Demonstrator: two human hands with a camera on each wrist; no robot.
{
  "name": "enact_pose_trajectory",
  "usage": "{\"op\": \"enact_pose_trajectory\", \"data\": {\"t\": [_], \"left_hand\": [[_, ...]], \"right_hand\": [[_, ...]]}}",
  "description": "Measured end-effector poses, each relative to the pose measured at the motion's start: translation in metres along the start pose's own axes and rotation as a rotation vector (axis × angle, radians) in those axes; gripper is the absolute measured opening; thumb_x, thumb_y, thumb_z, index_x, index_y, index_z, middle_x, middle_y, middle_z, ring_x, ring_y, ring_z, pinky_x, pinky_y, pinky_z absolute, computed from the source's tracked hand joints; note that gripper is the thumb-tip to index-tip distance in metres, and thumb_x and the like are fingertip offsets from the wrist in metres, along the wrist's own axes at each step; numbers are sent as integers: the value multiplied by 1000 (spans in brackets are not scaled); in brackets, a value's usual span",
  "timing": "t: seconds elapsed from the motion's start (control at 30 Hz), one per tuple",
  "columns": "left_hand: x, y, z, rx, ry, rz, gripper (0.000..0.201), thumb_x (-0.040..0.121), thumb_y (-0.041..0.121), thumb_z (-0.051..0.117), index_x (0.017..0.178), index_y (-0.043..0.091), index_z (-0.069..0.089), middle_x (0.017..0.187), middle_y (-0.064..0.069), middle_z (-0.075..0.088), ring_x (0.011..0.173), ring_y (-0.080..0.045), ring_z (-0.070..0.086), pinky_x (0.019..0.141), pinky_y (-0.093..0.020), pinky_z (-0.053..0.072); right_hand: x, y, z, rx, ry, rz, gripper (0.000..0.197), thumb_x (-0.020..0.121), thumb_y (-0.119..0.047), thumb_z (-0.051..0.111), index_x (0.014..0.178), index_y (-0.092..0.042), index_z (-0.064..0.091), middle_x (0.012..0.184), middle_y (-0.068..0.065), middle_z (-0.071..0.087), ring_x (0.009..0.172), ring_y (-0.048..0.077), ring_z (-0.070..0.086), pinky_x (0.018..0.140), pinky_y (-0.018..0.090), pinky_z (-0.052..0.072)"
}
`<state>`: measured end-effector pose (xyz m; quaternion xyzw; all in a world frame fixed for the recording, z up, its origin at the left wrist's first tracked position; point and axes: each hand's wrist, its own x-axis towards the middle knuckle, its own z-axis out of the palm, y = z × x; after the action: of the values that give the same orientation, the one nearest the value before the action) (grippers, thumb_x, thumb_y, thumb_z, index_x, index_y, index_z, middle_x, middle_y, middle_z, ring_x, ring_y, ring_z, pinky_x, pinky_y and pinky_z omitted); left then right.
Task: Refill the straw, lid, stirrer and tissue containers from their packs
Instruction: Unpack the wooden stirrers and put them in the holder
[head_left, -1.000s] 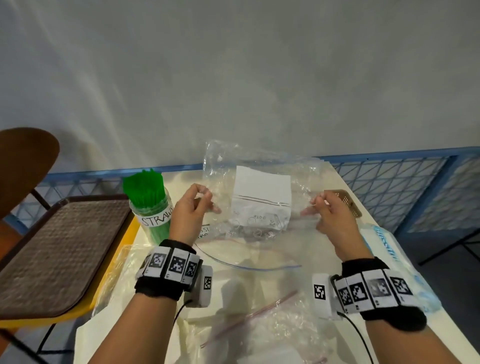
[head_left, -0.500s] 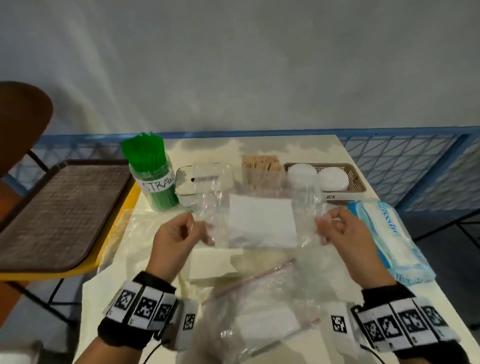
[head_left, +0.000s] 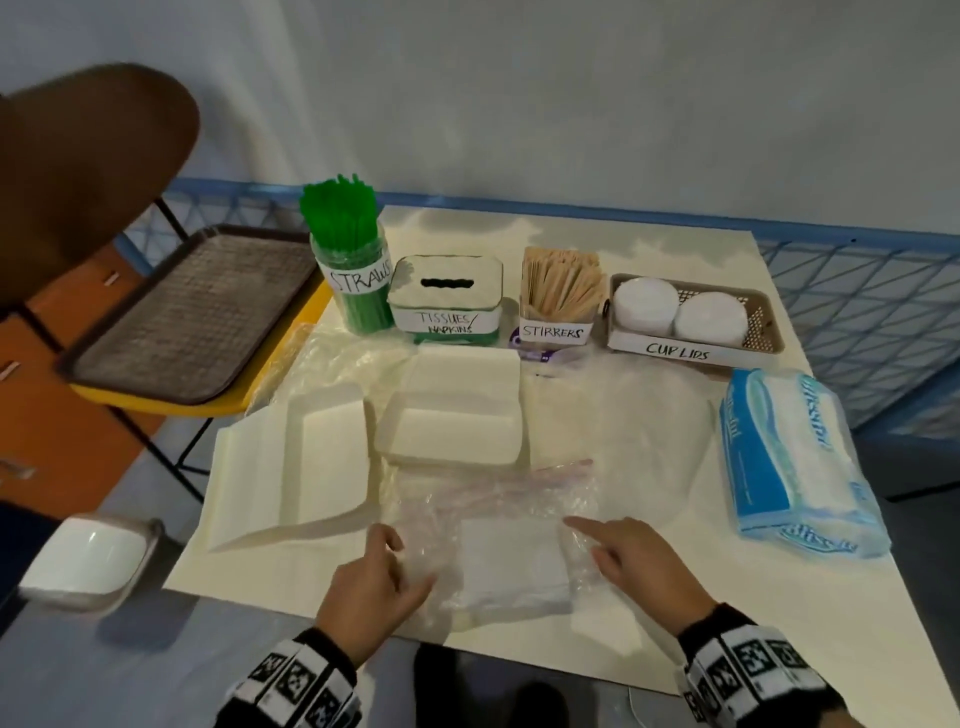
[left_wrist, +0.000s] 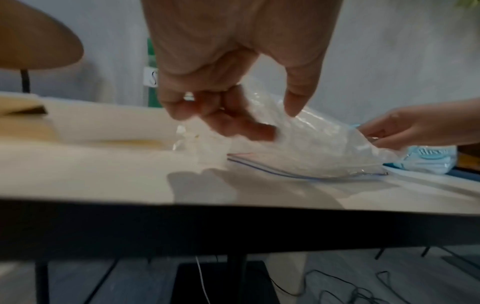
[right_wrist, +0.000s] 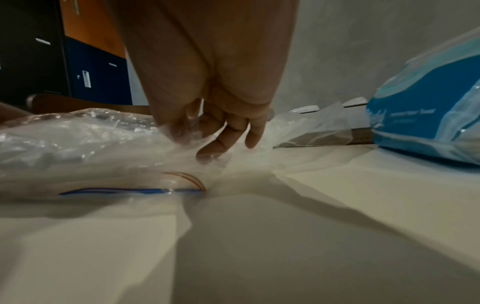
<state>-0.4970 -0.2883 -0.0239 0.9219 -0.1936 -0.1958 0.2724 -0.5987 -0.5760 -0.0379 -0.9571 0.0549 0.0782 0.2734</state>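
Note:
A clear zip bag (head_left: 509, 561) with a white sheet inside lies at the table's near edge. My left hand (head_left: 395, 566) holds its left edge, fingers curled on the film (left_wrist: 259, 119). My right hand (head_left: 587, 540) holds the right edge, and plastic covers its thumb and index finger (right_wrist: 197, 139). Along the back stand the green straw jar (head_left: 353, 280), the tissue box (head_left: 447, 296), the stirrer holder (head_left: 558, 296) and the cup lid basket (head_left: 758, 312) with two white lid stacks. A blue tissue pack (head_left: 795, 462) lies at the right edge.
Two white paper trays (head_left: 452, 431) (head_left: 322, 457) and more loose clear plastic (head_left: 639, 431) cover the middle of the table. A brown tray (head_left: 182, 312) sits on a yellow stool to the left, beside a brown chair (head_left: 88, 171). A white device (head_left: 88, 561) lies lower left.
Both hands have brought the zip bag down from the air and toward me onto the table's near edge. The back row of containers has come into full view.

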Motion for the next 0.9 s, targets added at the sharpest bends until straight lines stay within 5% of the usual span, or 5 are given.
{"op": "enact_pose_trajectory", "data": {"t": [0.13,0.27,0.43,0.57,0.9], "left_hand": [[4,36,7,384,423,245,63,74,64,43,114,15,46,109,-8,56,101,-24,48,86,-41,36],[23,58,43,607,74,217,88,82,75,16,146,14,22,150,-14,27,141,-34,15,108,-60,7],[33,55,74,642,-233,15,107,52,83,-14,134,18,-36,141,-13,-44,132,-35,-38,102,-65,-21],[36,62,79,688,-259,-28,94,71,79,-6,128,15,-46,139,-13,-48,131,-36,-40,101,-64,-22],[50,48,73,556,-267,21,115,54,90,-7,135,12,-33,142,-2,-42,134,-23,-36,114,-50,-14]], "right_hand": [[8,1,5,-66,20,-41,46,91,-8,47,132,-27,51,63,-11,36,71,13,42,64,12,30],[18,7,14,-100,23,5,46,89,-7,47,131,-25,53,70,-8,38,76,13,42,63,18,27],[16,4,23,-237,287,92,50,67,-10,73,116,-21,65,94,2,48,91,24,53,81,29,44],[24,-43,44,-416,317,-76,53,88,-40,34,140,-28,37,150,7,31,142,26,19,110,50,8],[59,-33,71,-368,-104,55,60,98,-46,-1,140,-19,32,143,-3,42,145,18,0,112,40,0]]}}
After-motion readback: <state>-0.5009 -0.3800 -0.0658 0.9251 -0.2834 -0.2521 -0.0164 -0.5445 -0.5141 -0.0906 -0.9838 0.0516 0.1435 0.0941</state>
